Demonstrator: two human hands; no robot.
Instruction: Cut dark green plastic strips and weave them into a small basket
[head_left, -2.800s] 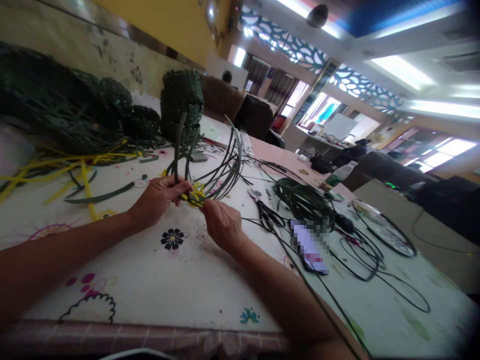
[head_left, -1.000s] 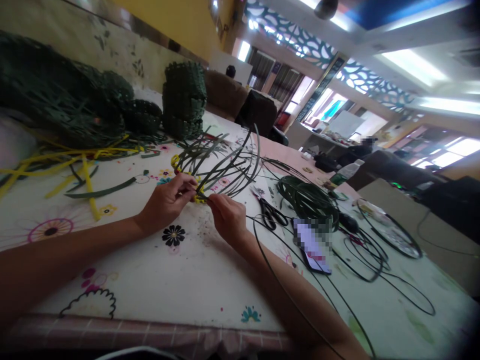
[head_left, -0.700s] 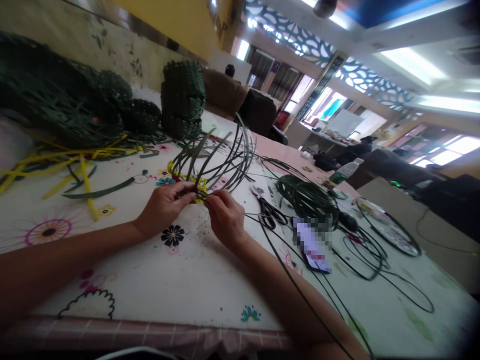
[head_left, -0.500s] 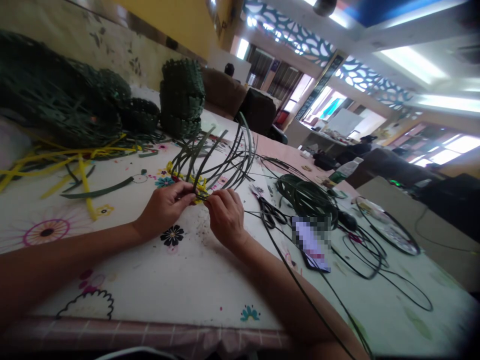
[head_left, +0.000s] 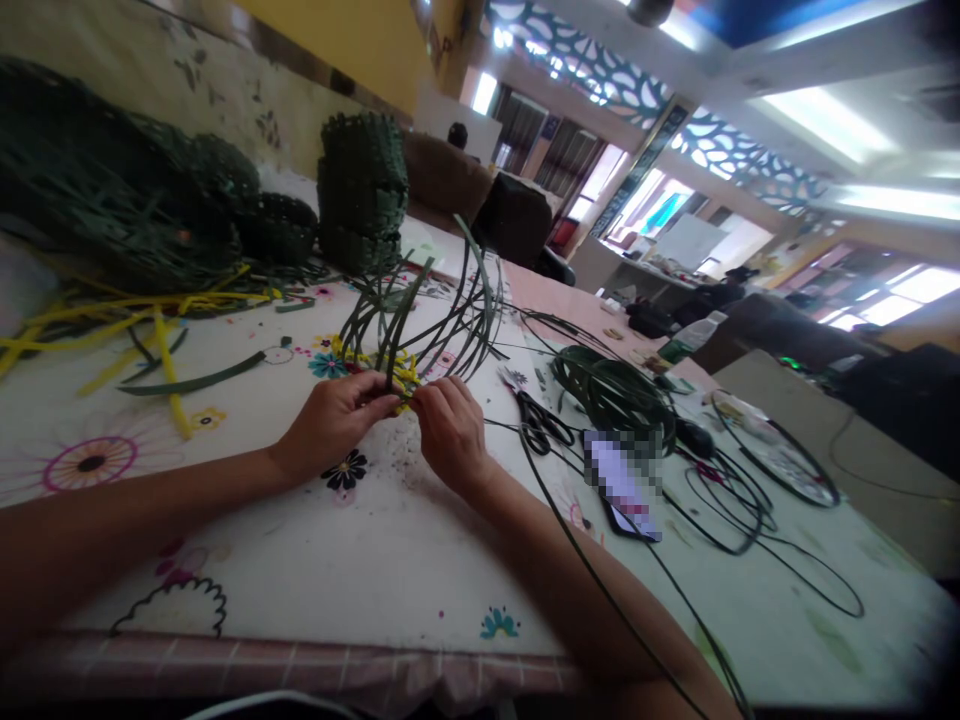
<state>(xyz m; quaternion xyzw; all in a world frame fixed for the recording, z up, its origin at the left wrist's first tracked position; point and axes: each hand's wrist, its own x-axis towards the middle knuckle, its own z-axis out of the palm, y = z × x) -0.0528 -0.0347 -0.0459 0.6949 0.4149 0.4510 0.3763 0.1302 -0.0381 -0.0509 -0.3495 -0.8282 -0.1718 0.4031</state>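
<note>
Upright green strips (head_left: 480, 300) fan up and curve out of a small yellow-and-green woven piece (head_left: 407, 366) on the flowered tablecloth. My left hand (head_left: 334, 420) pinches the near edge of this weaving between thumb and fingers, around the foot of one strip. Close beside it, my right hand (head_left: 452, 432) is closed at the same edge, fingertips pressed on a thin green strip. The fingers partly hide the weave and the strip's end. A long thin green strip (head_left: 559, 545) trails on the right, past my right forearm.
Right of my hands lie black-handled scissors (head_left: 541, 420), a coil of green strip (head_left: 607, 385) and a phone (head_left: 619, 490). Dark green woven baskets (head_left: 360, 190) stand at the back left, with loose yellow strips (head_left: 169, 370) before them. A plastic bottle (head_left: 691, 338) is farther right.
The upright strips have swayed slightly left. My left thumb has slid a little to the right along the edge, nearer my right fingertips. Both hands keep their hold.
</note>
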